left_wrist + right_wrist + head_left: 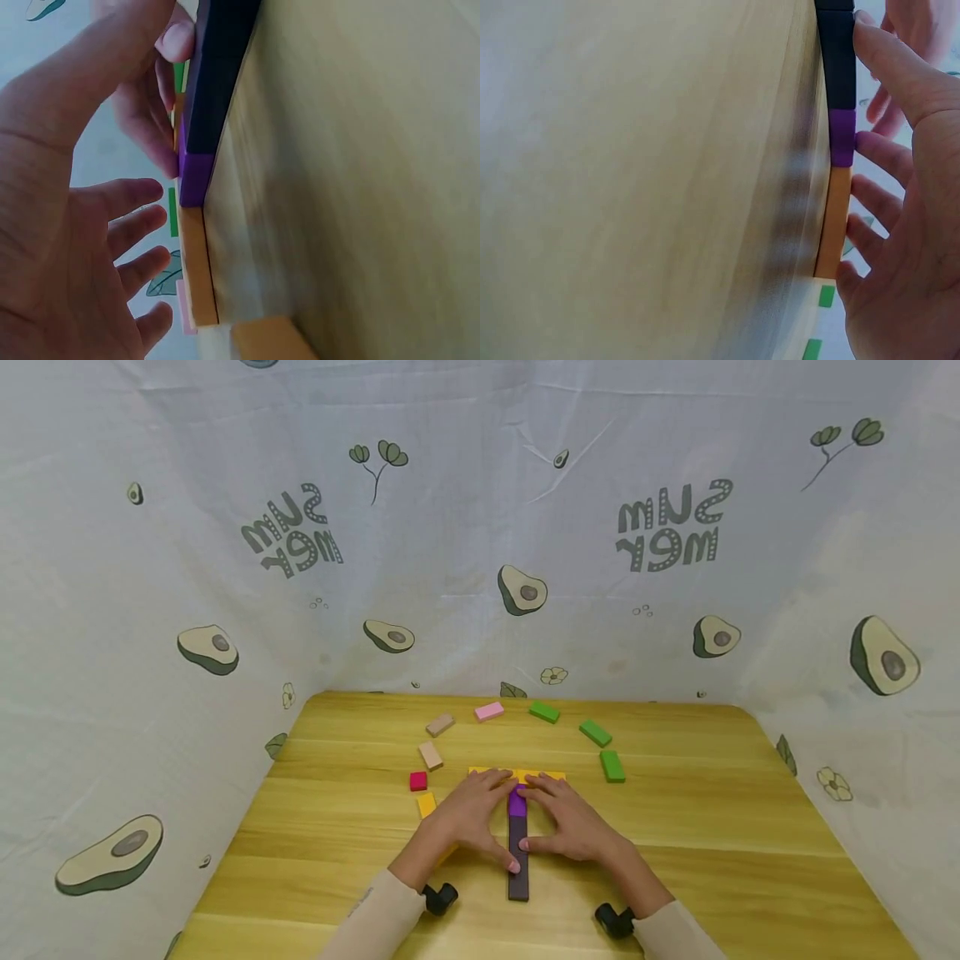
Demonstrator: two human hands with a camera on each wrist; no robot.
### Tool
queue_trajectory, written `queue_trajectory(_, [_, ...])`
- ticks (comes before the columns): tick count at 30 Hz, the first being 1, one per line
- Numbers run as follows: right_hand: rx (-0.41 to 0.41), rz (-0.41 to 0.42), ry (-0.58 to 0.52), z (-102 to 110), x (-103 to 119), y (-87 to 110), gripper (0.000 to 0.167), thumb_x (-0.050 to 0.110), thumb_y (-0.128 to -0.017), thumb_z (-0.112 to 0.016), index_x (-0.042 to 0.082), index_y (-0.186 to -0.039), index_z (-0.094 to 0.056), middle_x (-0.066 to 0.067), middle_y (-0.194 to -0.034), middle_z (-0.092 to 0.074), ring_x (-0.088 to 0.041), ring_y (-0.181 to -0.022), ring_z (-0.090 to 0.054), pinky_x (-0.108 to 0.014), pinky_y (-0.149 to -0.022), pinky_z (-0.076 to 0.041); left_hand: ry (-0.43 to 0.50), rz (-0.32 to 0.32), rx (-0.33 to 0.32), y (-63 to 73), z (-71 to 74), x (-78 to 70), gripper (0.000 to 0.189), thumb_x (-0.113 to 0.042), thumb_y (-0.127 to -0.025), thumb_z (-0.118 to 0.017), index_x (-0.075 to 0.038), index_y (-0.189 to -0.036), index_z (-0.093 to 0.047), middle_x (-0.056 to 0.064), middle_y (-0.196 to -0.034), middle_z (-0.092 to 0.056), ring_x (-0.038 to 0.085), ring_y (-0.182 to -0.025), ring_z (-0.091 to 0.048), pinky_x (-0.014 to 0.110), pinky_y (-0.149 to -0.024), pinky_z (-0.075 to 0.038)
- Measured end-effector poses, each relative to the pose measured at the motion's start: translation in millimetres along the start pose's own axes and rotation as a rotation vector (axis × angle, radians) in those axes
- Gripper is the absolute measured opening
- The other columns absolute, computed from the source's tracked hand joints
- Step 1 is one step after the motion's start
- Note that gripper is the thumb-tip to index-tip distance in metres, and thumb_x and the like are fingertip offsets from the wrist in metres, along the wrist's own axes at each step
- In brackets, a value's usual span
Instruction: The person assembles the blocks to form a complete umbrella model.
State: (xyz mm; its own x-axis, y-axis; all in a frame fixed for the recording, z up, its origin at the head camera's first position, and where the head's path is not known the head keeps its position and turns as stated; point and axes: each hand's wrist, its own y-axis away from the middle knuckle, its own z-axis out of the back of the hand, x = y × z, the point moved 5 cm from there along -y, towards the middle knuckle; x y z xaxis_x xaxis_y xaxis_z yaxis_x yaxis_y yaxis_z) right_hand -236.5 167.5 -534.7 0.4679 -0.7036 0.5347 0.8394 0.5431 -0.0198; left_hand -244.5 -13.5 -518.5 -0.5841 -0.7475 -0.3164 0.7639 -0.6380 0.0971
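A T shape of blocks lies flat on the wooden table. Its stem is black blocks (pixel 518 887) end to end with a purple block (pixel 517 806), which meets a crossbar of orange-yellow blocks (pixel 834 225). My left hand (pixel 474 814) arches over the left side, thumb tip at the black stem, fingers spread near the crossbar. From the right, my right hand (pixel 572 824) has its thumb at the black stem; in the right wrist view its fingertips line the purple block and the crossbar. Neither hand grips a block.
Loose blocks arc around the T: a yellow block (pixel 427 804), a red block (pixel 418 782), two tan blocks (pixel 431 756), a pink block (pixel 489 712) and three green blocks (pixel 612 767). A printed cloth (pixel 450 527) hangs behind the table (pixel 712 793).
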Motion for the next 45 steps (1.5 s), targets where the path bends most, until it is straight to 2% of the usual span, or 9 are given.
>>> queue_trajectory(5, [-0.002,0.005,-0.004,0.6,0.5,0.6,0.084,0.062,-0.086,-0.074,0.014,-0.151,-0.053,-0.01,-0.163,-0.04,-0.043,-0.154,-0.029,-0.07,-0.122,-0.022,-0.039,0.022,0.041,-2.9,-9.7,-3.4,0.138,-0.088,-0.057,-0.076,-0.021,-0.166,-0.023,-0.003,-0.173,-0.021,0.024,-0.161,-0.016,0.056,-0.13,-0.015])
queue_trajectory(10, [-0.01,0.012,-0.006,1.0,1.6,0.3,0.083,0.06,-0.086,-0.075,0.012,-0.151,-0.053,-0.01,-0.164,-0.04,-0.042,-0.154,-0.028,-0.069,-0.123,-0.021,-0.071,0.04,0.04,-6.6,-16.1,-3.0,0.14,-0.091,-0.057,-0.073,-0.022,-0.167,-0.018,-0.006,-0.173,-0.018,0.022,-0.161,-0.014,0.055,-0.13,-0.015])
queue_trajectory(19, [-0.006,0.019,-0.024,1.6,0.2,2.0,0.08,0.057,-0.087,-0.075,0.012,-0.15,-0.054,-0.011,-0.164,-0.04,-0.043,-0.154,-0.029,-0.069,-0.122,-0.022,-0.068,0.05,0.032,-8.1,-18.1,-3.7,0.14,-0.091,-0.057,-0.074,-0.021,-0.166,-0.023,-0.006,-0.172,-0.021,0.022,-0.16,-0.019,0.053,-0.129,-0.018])
queue_trajectory(23, [-0.011,0.001,-0.038,5.1,-5.1,2.8,0.073,0.054,-0.091,-0.073,0.016,-0.15,-0.054,-0.012,-0.164,-0.039,-0.041,-0.152,-0.033,-0.067,-0.119,-0.03,-0.08,0.052,0.025,-7.9,-17.3,-4.6,0.139,-0.091,-0.056,-0.075,-0.02,-0.166,-0.025,-0.005,-0.172,-0.024,0.021,-0.16,-0.021,0.053,-0.129,-0.02])
queue_trajectory(30, [-0.094,-0.044,-0.004,27.5,-23.0,4.8,0.059,0.043,-0.096,-0.071,0.013,-0.145,-0.058,-0.013,-0.162,-0.042,-0.041,-0.148,-0.041,-0.064,-0.114,-0.04,-0.086,0.053,0.002,-9.0,-14.7,-5.1,0.138,-0.09,-0.053,-0.076,-0.022,-0.164,-0.029,-0.005,-0.171,-0.027,0.02,-0.158,-0.025,0.054,-0.128,-0.022])
queue_trajectory(36, [-0.161,-0.087,-0.003,54.3,-47.0,9.8,0.053,0.03,-0.099,-0.07,0.006,-0.145,-0.056,-0.018,-0.159,-0.044,-0.046,-0.144,-0.044,-0.066,-0.113,-0.04,-0.089,0.049,-0.002,-10.9,-12.9,-4.7,0.135,-0.089,-0.053,-0.078,-0.027,-0.164,-0.031,-0.006,-0.17,-0.028,0.019,-0.157,-0.026,0.054,-0.128,-0.023])
queue_trajectory(45, [-0.227,-0.12,0.033,79.6,-88.2,18.5,0.05,0.018,-0.098,-0.071,-0.003,-0.141,-0.056,-0.028,-0.149,-0.049,-0.053,-0.137,-0.046,-0.068,-0.108,-0.042,-0.104,0.036,-0.009,-10.3,-14.2,-4.9,0.136,-0.09,-0.052,-0.077,-0.027,-0.164,-0.031,-0.006,-0.17,-0.028,0.019,-0.158,-0.025,0.053,-0.128,-0.022])
